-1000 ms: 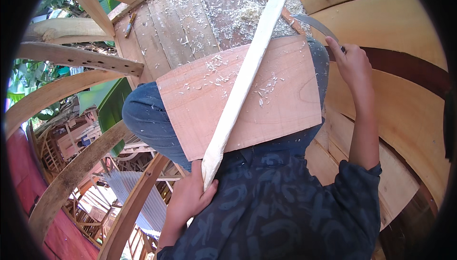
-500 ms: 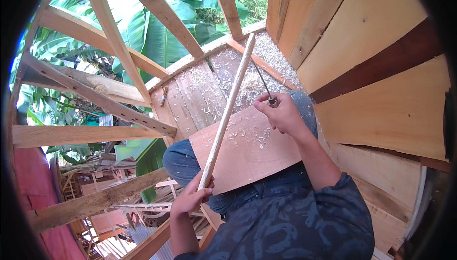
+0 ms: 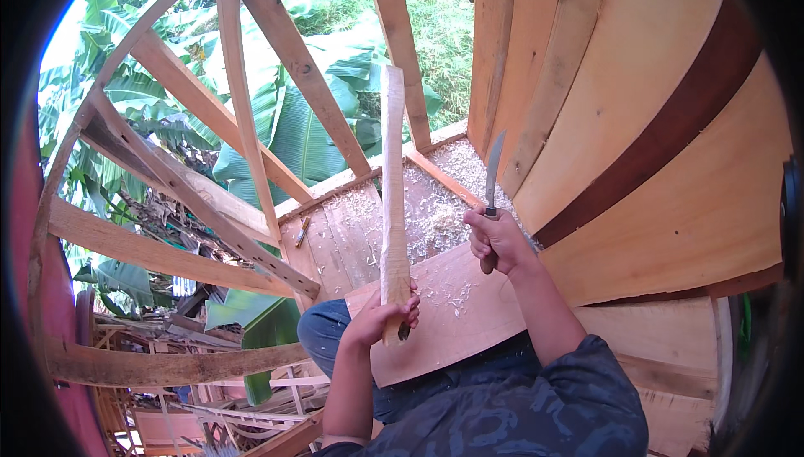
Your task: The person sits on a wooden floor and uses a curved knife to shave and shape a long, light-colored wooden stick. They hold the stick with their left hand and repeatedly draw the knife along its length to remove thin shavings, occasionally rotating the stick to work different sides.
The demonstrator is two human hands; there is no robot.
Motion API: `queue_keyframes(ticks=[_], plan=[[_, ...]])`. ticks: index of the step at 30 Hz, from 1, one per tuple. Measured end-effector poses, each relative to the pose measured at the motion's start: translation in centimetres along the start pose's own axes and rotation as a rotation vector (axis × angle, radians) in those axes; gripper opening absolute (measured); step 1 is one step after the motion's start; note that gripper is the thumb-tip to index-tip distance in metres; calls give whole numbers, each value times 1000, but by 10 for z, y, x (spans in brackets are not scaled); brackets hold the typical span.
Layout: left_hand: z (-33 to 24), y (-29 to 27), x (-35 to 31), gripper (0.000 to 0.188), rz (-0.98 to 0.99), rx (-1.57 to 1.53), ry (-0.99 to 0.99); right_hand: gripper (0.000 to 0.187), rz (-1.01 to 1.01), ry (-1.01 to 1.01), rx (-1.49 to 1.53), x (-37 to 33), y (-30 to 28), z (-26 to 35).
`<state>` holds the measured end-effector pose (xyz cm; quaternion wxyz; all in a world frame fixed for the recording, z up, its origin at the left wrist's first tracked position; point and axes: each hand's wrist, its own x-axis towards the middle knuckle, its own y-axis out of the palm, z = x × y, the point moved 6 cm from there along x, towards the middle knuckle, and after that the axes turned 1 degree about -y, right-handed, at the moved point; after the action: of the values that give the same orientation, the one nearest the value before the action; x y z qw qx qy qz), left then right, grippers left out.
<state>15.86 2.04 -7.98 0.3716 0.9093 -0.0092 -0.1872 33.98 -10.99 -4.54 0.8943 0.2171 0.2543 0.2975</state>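
A long pale wooden stick [image 3: 393,181] stands nearly upright in front of me. My left hand [image 3: 384,316] is closed around its lower end, just above a dark spot at the butt. Off to the right, my right hand [image 3: 501,242] grips a knife [image 3: 494,168] by its wooden handle, the blade pointing up and away. Stick and knife are apart. Across my lap lies a flat wooden board [image 3: 456,310] with scattered shavings on it.
Wood shavings [image 3: 435,214] cover the plank floor ahead. A small narrow object [image 3: 301,231] lies on the planks at the left. Plank walls [image 3: 636,231] rise on the right. Slanting wooden beams [image 3: 293,55] stand ahead and left, with banana leaves [image 3: 289,143] beyond.
The stick has swung from a rightward slant to nearly upright, its broad face now toward me. The knife has turned so its blade points up. The view has shifted slightly.
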Motion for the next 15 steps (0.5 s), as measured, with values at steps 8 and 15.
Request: queue_keyframes(ticks=[8, 15], plan=[[36, -20, 3, 42, 19, -139, -169, 26, 72, 52, 215, 3, -19, -7], [29, -25, 13, 46, 27, -187, -209, 15, 162, 86, 313, 9, 1, -2]])
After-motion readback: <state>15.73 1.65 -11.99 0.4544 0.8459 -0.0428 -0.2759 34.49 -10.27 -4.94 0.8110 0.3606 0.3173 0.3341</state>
